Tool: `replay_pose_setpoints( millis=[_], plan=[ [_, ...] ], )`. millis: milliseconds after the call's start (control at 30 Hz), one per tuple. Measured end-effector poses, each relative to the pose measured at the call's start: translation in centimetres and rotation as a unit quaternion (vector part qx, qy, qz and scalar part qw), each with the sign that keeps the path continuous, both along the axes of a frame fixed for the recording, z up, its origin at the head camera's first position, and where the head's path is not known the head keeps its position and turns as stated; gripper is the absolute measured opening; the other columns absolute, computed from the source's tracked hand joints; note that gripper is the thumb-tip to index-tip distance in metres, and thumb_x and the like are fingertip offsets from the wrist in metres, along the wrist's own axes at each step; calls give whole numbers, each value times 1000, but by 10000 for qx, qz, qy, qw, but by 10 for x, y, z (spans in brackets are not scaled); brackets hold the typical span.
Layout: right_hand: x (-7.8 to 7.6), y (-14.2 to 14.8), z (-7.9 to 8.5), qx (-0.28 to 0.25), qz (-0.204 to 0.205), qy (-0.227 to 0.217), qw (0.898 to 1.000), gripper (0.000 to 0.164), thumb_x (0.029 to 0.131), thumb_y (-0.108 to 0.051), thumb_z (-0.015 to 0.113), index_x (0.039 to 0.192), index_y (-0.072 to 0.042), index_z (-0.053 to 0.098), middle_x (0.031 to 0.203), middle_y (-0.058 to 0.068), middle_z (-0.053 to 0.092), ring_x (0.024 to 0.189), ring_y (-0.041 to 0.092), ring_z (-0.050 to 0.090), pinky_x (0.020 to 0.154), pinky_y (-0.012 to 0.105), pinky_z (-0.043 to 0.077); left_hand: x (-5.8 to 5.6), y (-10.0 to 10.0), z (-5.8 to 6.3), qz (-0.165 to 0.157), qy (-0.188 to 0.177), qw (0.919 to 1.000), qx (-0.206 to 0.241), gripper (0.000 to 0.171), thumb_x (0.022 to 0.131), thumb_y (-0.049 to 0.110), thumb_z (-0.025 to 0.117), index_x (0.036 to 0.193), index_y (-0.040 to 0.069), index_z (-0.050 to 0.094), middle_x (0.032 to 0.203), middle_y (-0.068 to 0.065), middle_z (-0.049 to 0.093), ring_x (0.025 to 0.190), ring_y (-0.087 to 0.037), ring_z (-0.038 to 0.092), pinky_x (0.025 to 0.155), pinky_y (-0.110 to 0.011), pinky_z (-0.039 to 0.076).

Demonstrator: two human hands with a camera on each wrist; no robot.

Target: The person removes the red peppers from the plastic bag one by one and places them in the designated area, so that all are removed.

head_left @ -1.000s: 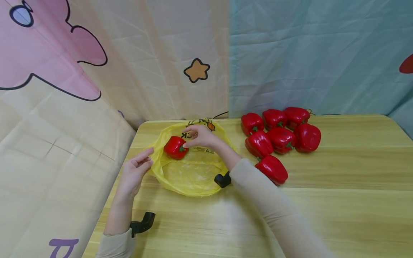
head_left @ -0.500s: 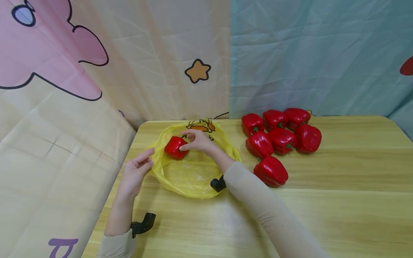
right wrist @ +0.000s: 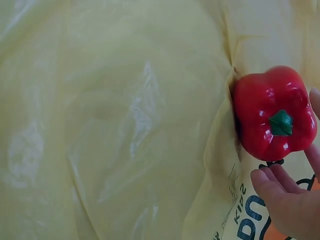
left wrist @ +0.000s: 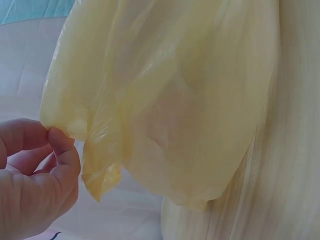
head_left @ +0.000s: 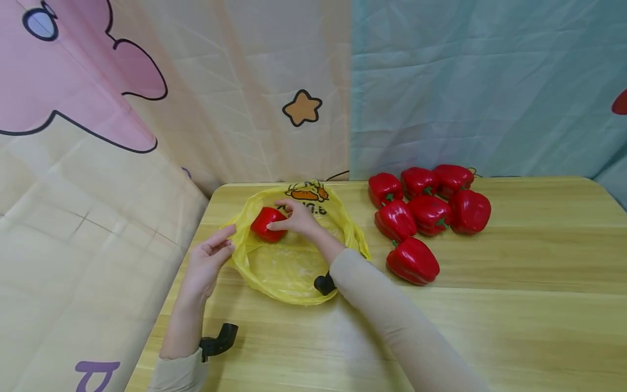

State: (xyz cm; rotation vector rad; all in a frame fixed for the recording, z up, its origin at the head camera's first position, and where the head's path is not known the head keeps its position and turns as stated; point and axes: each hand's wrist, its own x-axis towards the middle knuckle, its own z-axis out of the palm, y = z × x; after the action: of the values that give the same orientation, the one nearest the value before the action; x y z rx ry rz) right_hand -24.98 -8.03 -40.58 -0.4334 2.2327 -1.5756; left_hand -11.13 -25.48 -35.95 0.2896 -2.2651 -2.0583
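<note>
A yellow plastic bag (head_left: 289,269) lies with its mouth spread wide on the table. My left hand (head_left: 206,267) pinches its left rim between thumb and fingers; the left wrist view shows the thin film (left wrist: 165,110) hanging from that pinch. Inside the bag sits a red bell pepper (head_left: 264,224) with a green stem (right wrist: 281,123), plain in the right wrist view. My right hand (head_left: 301,220) reaches over the bag beside this pepper, fingers and thumb spread around its near side without closing on it. In the head view the hand covers the stem; whether a fingertip touches the pepper I cannot tell.
Several more red bell peppers (head_left: 429,214) lie in a cluster right of the bag, the nearest pepper (head_left: 413,261) at its front. A wooden table (head_left: 514,326) carries everything. A printed cloth (head_left: 441,81) hangs behind and at the left.
My right hand has moved slightly left and lower over the pepper, now covering its stem. The bag's right rim has spread a little to the right. The left hand keeps its pinch.
</note>
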Motion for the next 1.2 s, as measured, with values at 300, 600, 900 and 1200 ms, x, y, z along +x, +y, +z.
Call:
replay_pose_setpoints(
  millis=[300,600,900,1200],
  plan=[
    [4,-9,2,359,18,101,9993,61,74,-26,80,128,-16,54,121,10,53,106,24,50,85,34,48,0,0,-1,-12,39,10000,-18,43,91,-6,51,133,-9,42,99,5,52,88,-4,47,74,-11,47],
    [5,-12,0,230,-109,-72,9996,58,75,-25,79,127,-15,55,114,10,54,100,23,51,79,30,50,0,-1,-2,13,20,10000,-18,43,91,-7,51,133,-9,43,98,5,52,87,-4,47,74,-12,47],
    [3,-11,-1,111,-55,-344,9993,58,76,-25,78,128,-16,54,112,11,54,99,24,51,78,30,51,1,-1,0,35,19,10000,19,43,91,-6,51,133,-10,42,100,4,51,89,-5,47,74,-11,47],
    [4,-10,-3,41,-53,-501,9987,62,76,-25,78,131,-16,52,117,12,55,102,24,52,79,31,51,1,-2,0,51,-57,10000,48,44,92,-7,50,134,-9,42,98,3,50,87,-4,47,74,-11,47]
  ],
)
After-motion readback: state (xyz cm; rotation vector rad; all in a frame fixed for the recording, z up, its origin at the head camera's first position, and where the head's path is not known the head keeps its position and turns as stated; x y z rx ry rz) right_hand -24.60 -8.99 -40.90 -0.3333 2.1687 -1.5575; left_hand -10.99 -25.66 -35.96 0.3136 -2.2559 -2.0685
